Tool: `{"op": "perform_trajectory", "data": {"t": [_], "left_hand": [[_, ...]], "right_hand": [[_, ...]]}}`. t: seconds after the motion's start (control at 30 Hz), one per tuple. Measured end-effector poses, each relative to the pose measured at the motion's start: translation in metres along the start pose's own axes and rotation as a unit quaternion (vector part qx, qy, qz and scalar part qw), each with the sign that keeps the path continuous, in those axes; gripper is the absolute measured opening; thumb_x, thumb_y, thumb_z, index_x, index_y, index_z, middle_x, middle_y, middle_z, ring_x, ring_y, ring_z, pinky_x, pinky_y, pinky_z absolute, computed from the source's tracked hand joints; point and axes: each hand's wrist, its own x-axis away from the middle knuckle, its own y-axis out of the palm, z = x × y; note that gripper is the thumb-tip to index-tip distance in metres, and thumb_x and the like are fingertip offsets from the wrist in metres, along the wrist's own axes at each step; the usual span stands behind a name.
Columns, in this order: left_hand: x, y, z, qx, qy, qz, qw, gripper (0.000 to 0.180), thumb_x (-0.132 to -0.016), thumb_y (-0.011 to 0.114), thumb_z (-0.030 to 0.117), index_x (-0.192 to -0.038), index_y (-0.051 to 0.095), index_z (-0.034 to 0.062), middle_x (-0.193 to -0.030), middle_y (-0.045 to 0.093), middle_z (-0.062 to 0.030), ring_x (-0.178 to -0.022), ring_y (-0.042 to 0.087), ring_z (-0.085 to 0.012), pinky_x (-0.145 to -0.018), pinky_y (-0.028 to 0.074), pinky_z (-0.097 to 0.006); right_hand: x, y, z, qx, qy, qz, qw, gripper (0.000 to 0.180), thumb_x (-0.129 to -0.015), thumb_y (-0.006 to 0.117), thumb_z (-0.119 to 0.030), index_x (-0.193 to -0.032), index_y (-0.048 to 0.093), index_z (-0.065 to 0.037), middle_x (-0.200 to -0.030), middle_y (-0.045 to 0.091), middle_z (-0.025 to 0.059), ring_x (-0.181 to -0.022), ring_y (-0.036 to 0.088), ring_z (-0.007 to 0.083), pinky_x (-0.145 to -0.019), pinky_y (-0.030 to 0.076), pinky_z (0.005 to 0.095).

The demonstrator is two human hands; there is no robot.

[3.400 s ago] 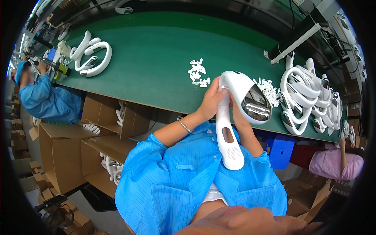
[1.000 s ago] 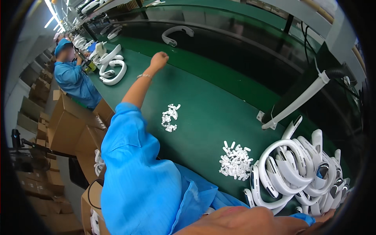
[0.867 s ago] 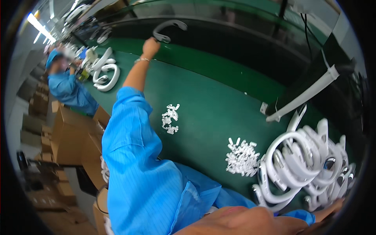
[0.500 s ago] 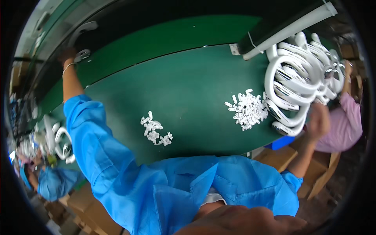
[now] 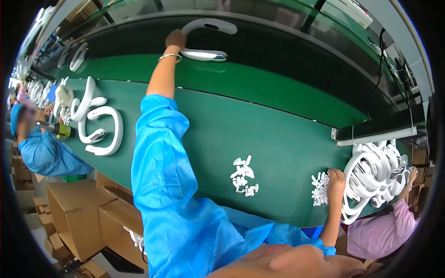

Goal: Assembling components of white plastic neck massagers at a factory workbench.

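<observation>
My left hand (image 5: 176, 41) reaches far out and is closed round the bend of a white U-shaped neck fan (image 5: 204, 55) over the black belt behind the table. Both arms of the fan stick out to the right of that hand. My right hand (image 5: 336, 184) is over the right edge of a pile of small white plastic parts (image 5: 320, 189), its fingers curled; what they hold, if anything, is hidden. Just right of it rises a heap of white neck fans (image 5: 368, 169). A smaller cluster of white parts (image 5: 244, 176) lies mid-table.
The green table (image 5: 278, 143) has a metal bracket and white tube (image 5: 378, 137) at its right. More neck fans (image 5: 111, 132) lie at the left, near a co-worker in blue (image 5: 48, 148) and a yellow-green power tool (image 5: 62, 131). A co-worker in pink (image 5: 380, 231) is at the right. Cardboard boxes (image 5: 79, 222) stand below.
The view has swung left. My right hand has moved from beside the neck fan heap to the pile of small parts. My left hand stays at the neck fan on the belt.
</observation>
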Motion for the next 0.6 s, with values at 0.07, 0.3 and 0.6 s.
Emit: {"op": "perform_trajectory", "data": {"t": [0.07, 0.3, 0.6], "left_hand": [[0.031, -0.018, 0.017, 0.081, -0.058, -0.044, 0.994, 0.028, -0.081, 0.057, 0.022, -0.099, 0.064, 0.0008, -0.102, 0.064, -0.0213, -0.095, 0.063, -0.0375, -0.076, 0.053, -0.045], [0.188, -0.077, 0.097, 0.649, -0.145, -0.265, 0.698, 0.026, -0.089, 0.049, 0.018, -0.105, 0.055, -0.0013, -0.091, 0.063, -0.0179, -0.078, 0.066, -0.0346, -0.062, 0.058, -0.045], [0.343, -0.087, 0.166, 0.755, -0.063, -0.361, 0.544, 0.031, -0.084, 0.062, 0.01, -0.107, 0.046, -0.0045, -0.093, 0.059, -0.0152, -0.078, 0.064, -0.0218, -0.062, 0.058, -0.033]], "right_hand": [[-0.005, -0.004, -0.004, -0.039, 0.026, 0.029, 0.998, 0.018, -0.07, 0.057, 0.006, -0.086, 0.062, 0.001, -0.088, 0.059, 0.0151, -0.079, 0.059, 0.0334, -0.069, 0.048, 0.0403], [-0.006, -0.008, 0.021, -0.107, -0.002, 0.163, 0.981, 0.016, -0.077, 0.06, 0.002, -0.092, 0.062, 0.0, -0.086, 0.062, 0.0156, -0.074, 0.063, 0.0297, -0.066, 0.05, 0.0353], [-0.043, -0.042, -0.101, -0.728, 0.137, 0.08, 0.667, 0.018, -0.084, 0.061, -0.003, -0.097, 0.062, 0.008, -0.089, 0.066, 0.0136, -0.077, 0.065, 0.0182, -0.072, 0.054, 0.0265]]}}
